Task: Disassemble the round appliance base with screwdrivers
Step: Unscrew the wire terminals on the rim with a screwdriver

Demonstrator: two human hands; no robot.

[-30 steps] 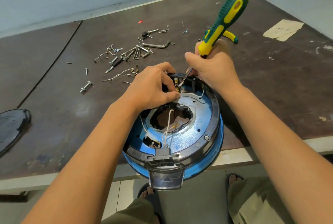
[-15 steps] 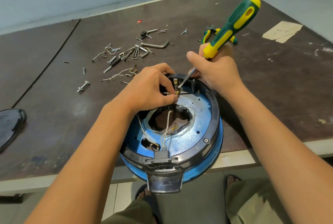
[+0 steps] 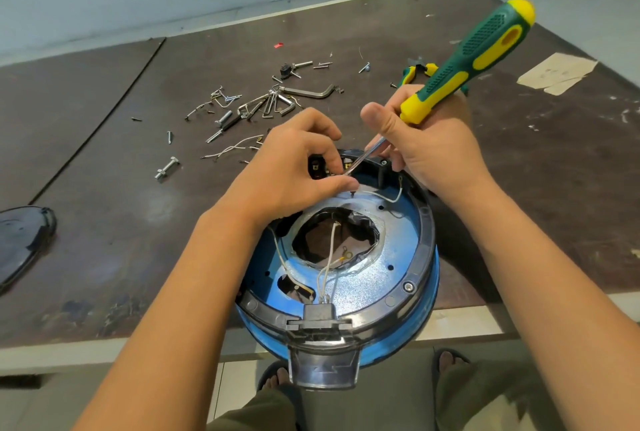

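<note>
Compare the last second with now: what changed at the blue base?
The right hand has tilted the screwdriver handle farther to the right, its tip kept at the far inner rim of the base. Nothing was taken or released. The left hand stays curled beside the tip; base and loose screws unmoved.

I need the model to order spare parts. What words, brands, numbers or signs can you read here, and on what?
None can be read.
Round appliance base: there are marks on its clear front tab, but they are too blurred to read.
Paper scrap: it has faint marks that are illegible.
Screwdriver: no lettering shows.
</note>
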